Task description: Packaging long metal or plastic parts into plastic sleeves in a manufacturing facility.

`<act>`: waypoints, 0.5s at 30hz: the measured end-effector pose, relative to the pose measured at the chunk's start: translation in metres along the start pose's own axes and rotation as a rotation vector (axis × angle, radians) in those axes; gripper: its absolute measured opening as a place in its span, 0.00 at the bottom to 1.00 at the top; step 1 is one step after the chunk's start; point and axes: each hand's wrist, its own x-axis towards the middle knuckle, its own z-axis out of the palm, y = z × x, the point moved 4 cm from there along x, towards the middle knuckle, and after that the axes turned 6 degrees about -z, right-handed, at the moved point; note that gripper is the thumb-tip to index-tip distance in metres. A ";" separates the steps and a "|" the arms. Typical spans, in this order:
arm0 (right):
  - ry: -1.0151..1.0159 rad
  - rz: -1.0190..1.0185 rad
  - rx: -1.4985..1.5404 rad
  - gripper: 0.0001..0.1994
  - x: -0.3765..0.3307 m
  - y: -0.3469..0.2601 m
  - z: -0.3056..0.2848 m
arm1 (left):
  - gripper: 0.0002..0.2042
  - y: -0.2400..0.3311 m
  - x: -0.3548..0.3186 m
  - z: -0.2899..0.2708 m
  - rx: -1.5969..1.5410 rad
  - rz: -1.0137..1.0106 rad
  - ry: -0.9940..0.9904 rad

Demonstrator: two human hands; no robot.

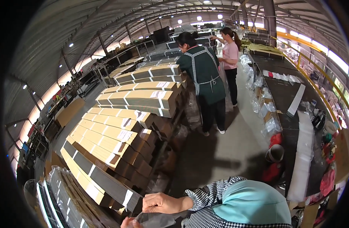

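My right hand (163, 203), in a black-and-white checked sleeve, reaches in from the lower right with its fingers curled on a piece of clear plastic film (159, 219). At the lower edge only some fingers of my left hand (131, 223) show, pinched at the film's left end; the rest is cut off. Just beyond my hands lies the near end of a long dark-grey bundle (110, 186) of flat strips with white bands, resting on brown ones. Other long brown bundles (102, 136), banded and some labelled, are stacked in rows farther off.
Teal fabric (254, 201) fills the lower right. Two co-workers stand in the aisle, one in a dark green top (204, 72), one in pink (230, 51). A long dark table (288, 133) runs along the right. Plastic-wrapped strips (68, 197) stand at lower left.
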 end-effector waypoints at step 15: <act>-0.037 0.193 0.565 0.11 0.001 0.000 0.024 | 0.26 0.006 -0.019 -0.009 -0.162 -0.242 0.010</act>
